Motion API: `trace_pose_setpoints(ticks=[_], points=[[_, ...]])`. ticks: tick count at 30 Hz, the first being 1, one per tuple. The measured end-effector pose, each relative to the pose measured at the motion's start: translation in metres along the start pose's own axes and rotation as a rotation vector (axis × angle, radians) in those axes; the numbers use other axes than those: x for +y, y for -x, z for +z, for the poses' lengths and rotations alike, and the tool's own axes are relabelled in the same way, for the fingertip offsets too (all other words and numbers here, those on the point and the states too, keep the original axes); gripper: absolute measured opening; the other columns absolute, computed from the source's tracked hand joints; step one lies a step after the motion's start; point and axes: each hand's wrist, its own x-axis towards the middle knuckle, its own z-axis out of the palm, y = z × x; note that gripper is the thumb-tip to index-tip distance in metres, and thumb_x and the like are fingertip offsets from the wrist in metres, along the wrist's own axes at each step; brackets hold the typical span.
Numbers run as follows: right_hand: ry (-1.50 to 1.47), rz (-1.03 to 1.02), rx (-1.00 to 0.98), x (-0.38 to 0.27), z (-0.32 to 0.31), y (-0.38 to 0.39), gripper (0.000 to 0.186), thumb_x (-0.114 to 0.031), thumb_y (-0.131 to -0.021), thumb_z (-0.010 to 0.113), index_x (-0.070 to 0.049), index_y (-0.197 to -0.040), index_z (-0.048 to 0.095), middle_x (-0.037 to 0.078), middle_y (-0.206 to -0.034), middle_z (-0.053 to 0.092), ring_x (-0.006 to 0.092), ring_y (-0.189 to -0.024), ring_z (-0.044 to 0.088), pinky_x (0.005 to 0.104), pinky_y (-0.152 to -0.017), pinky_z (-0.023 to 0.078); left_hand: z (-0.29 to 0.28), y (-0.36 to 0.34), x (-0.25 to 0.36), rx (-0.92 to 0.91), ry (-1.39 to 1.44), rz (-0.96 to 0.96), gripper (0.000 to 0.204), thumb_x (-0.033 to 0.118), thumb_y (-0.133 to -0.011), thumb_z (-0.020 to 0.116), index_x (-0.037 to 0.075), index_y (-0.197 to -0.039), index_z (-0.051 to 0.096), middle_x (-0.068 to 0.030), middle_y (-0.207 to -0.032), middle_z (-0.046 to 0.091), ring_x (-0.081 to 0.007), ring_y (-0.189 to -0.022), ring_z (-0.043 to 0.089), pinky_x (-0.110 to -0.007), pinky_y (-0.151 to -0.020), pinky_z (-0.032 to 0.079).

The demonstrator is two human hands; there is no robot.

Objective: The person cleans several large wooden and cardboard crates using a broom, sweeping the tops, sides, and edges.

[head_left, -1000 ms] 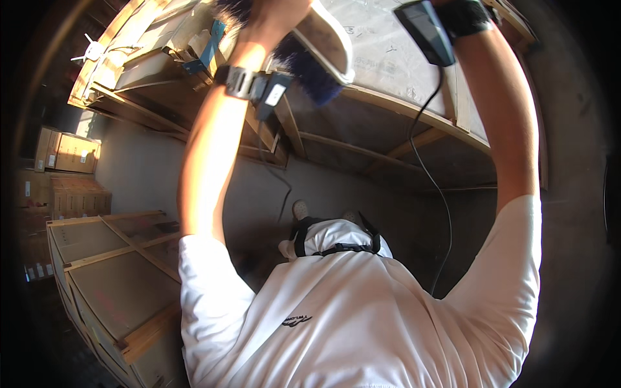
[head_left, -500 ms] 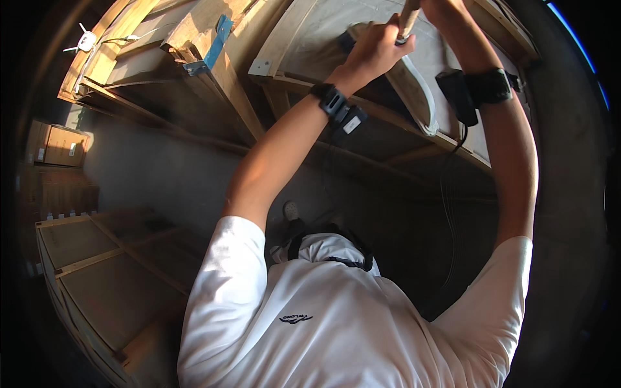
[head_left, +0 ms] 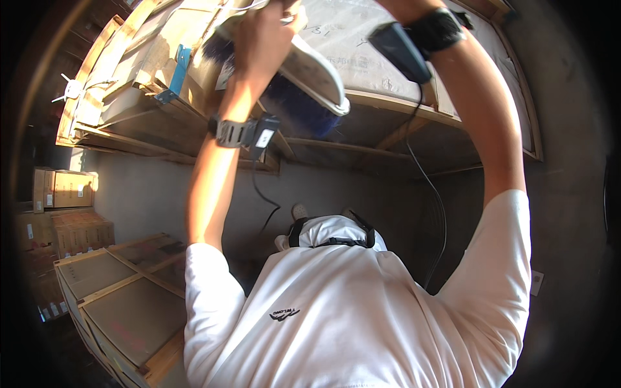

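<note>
A broom with a pale, curved head [head_left: 317,68] and dark blue bristles [head_left: 297,103] hangs tilted at the top of the view. My left hand [head_left: 265,39] is closed round it near where head and handle meet; the fingers are partly cut off by the upper edge. Of my right hand [head_left: 398,5] only the part by the wrist shows, and its fingers are out of the picture. A black strapped device sits on each wrist. Under the broom lies a wood-framed crate with a pale wrapped top [head_left: 394,71].
Left of that stands another timber frame [head_left: 155,71] with a blue metal strap [head_left: 178,71]. Stacked cardboard boxes [head_left: 74,187] are at the far left, and a wood-framed crate [head_left: 123,304] is at lower left. A cable [head_left: 440,200] hangs from the right wrist device. A grey wall [head_left: 569,129] is on the right.
My left hand has moved left with the broom, and its blue bristles show more clearly. My right hand has shifted left and up, mostly out of the picture. The view has shifted too.
</note>
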Motion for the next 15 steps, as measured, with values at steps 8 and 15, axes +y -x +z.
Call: trace_pose_setpoints(ticks=[8, 15], points=[[0.410, -0.263, 0.586, -0.125, -0.067, 0.092, 0.039, -0.018, -0.091, 0.060, -0.022, -0.062, 0.034, -0.005, -0.052, 0.029, 0.0111, -0.041, 0.026, 0.0301, -0.043, 0.024, 0.128, -0.052, 0.113, -0.160, 0.526, 0.129, 0.036, 0.033, -0.097, 0.068, -0.004, -0.096, 0.067, -0.0201, -0.078, 0.069, -0.0352, -0.073, 0.071, -0.042, -0.070, 0.056], [0.355, 0.031, 0.410, -0.025, -0.064, 0.084, 0.044, -0.019, -0.093, 0.060, -0.022, -0.060, 0.031, -0.006, -0.052, 0.028, 0.0107, -0.041, 0.023, 0.0299, -0.043, 0.021, 0.126, 0.021, 0.069, -0.279, 0.478, 0.023, 0.044, 0.041, -0.096, 0.067, -0.002, -0.106, 0.061, -0.0214, -0.077, 0.067, -0.0388, -0.077, 0.069, -0.045, -0.074, 0.054]])
